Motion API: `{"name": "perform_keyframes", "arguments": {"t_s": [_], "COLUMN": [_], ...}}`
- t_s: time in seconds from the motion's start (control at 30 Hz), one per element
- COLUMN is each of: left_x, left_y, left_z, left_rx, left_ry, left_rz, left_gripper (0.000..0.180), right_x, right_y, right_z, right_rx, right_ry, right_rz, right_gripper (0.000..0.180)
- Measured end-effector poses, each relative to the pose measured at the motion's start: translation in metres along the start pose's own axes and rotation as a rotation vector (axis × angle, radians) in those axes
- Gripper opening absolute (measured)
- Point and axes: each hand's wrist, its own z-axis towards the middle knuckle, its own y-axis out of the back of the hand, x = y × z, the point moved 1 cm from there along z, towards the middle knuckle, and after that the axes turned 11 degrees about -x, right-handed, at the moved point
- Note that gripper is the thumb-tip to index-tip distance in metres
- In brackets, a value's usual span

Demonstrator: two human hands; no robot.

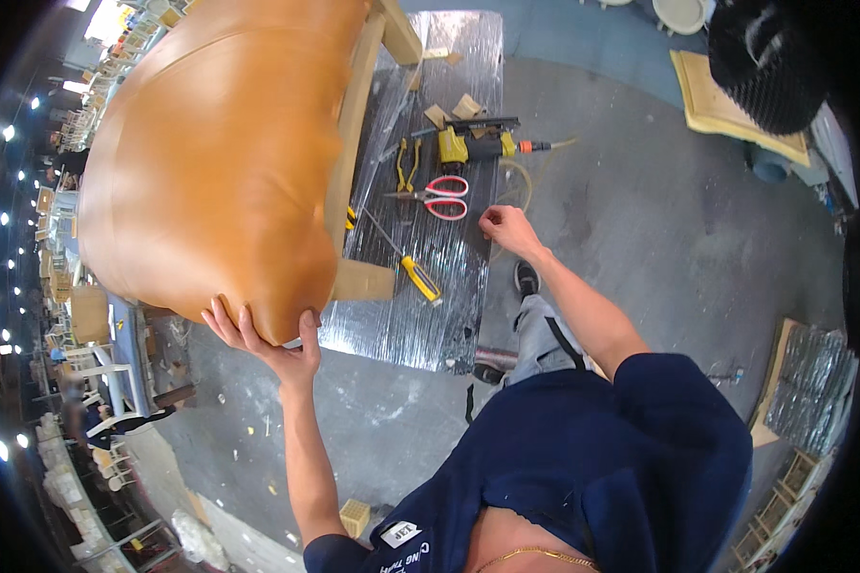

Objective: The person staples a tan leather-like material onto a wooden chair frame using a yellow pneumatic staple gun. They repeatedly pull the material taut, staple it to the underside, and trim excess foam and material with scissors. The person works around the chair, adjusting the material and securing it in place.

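A large chair padded in tan leather (210, 153) stands tilted on a table covered with shiny plastic film (420, 315). My left hand (263, 339) is spread flat against the chair's lower rounded edge, fingers apart, supporting it. My right hand (508, 229) hovers over the right edge of the table, fingers loosely curled and holding nothing, close to the red-handled scissors (437, 198). The chair's pale wooden frame (358, 105) shows along its right side.
On the film lie a yellow-handled screwdriver (413, 270), yellow pliers (407, 164), a yellow and black air stapler (478, 143) with a hose, and small wood blocks (454, 110). Grey concrete floor lies around. Foam cushions (726, 110) sit far right, wrapped panels (807, 387) lower right.
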Motion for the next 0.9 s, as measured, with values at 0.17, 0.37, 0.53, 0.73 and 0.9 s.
{"name": "perform_keyframes", "arguments": {"t_s": [0.17,0.37,0.53,0.73,0.9], "left_x": [0.003,0.008,0.006,-0.009,-0.007], "left_y": [-0.009,0.005,0.029,0.037,0.037], "left_z": [-0.004,-0.015,-0.028,-0.034,-0.052], "left_rx": [0.016,-0.007,0.167,0.181,0.172], "left_ry": [0.037,0.007,-0.100,0.043,0.057], "left_rz": [0.007,0.102,0.269,0.252,0.220], "left_gripper": [0.088,0.089,0.091,0.094,0.098], "right_x": [0.050,0.085,0.058,0.061,0.082], "right_y": [0.045,0.028,-0.004,-0.027,0.003], "right_z": [0.098,0.305,0.429,0.488,0.471], "right_rx": [-0.255,-0.223,-0.337,-0.248,-0.278], "right_ry": [0.402,0.699,0.568,0.258,0.384], "right_rz": [-0.300,-0.471,-0.496,-0.727,-0.548], "right_gripper": [0.020,0.020,0.039,0.043,0.030]}}
